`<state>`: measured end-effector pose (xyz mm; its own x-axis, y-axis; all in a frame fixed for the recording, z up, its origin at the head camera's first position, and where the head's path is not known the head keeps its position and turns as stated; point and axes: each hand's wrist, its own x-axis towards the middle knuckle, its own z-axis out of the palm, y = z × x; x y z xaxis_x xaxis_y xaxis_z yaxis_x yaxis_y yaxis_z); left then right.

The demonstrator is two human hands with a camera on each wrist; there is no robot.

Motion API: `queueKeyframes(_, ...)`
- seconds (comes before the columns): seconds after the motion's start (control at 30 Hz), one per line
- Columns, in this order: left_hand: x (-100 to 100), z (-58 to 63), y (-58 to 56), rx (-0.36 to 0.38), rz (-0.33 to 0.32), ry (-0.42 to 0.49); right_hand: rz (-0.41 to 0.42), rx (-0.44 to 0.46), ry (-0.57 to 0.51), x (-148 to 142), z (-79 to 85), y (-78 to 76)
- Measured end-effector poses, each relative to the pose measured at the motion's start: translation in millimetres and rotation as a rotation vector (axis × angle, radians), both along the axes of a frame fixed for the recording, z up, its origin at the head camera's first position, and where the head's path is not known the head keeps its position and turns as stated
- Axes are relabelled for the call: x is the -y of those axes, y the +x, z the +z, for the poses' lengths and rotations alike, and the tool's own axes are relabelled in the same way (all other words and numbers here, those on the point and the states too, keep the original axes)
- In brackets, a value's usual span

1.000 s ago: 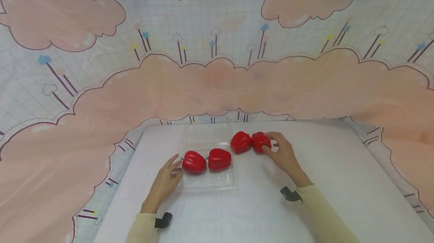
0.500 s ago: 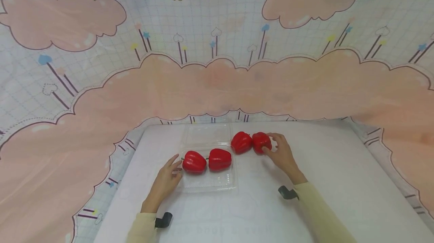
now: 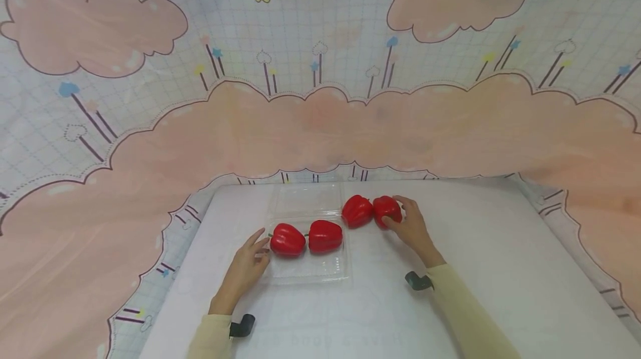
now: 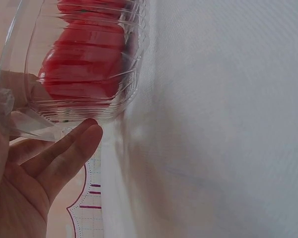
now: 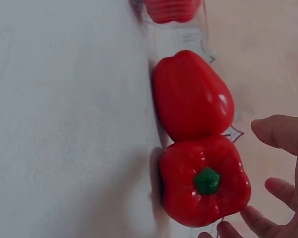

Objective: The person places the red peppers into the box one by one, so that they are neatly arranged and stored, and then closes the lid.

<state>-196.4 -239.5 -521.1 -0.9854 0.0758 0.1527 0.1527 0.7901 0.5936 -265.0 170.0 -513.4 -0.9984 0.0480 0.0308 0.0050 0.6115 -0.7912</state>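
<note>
In the head view, two red bell peppers, a left one (image 3: 287, 240) and a right one (image 3: 325, 236), lie in a clear plastic container (image 3: 307, 271) with its lid folded back. My left hand (image 3: 243, 267) is at the container's left side, its fingers loosely extended; in the left wrist view two fingertips (image 4: 92, 134) meet the plastic wall. Outside, to the right, another red bell pepper (image 3: 357, 211) lies against a fourth red bell pepper (image 3: 386, 210). My right hand (image 3: 413, 229) is spread beside that last pepper; in the right wrist view its thumb stands apart from the pepper's green stem (image 5: 207, 180).
The container's clear lid (image 3: 305, 198) lies flat behind its base. All of this rests on a white-covered table (image 3: 476, 247). A patterned cloth (image 3: 320, 131) with clouds hangs behind and around the sides.
My right wrist and forearm have shifted a little to the left, and the right thumb reaches slightly further over the pepper. My left hand and the peppers hold their places.
</note>
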Motion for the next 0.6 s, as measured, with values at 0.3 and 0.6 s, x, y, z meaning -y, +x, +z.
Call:
queueKeyframes(0.3,2,0.3,2.7,0.008,-0.001,0.006,-0.005,-0.010,0.005,7,-8.1,-8.1)
queueKeyframes(0.6,0,-0.3,3.0,-0.005,-0.005,0.003,-0.041,0.023,-0.030,13,-14.0,-12.9)
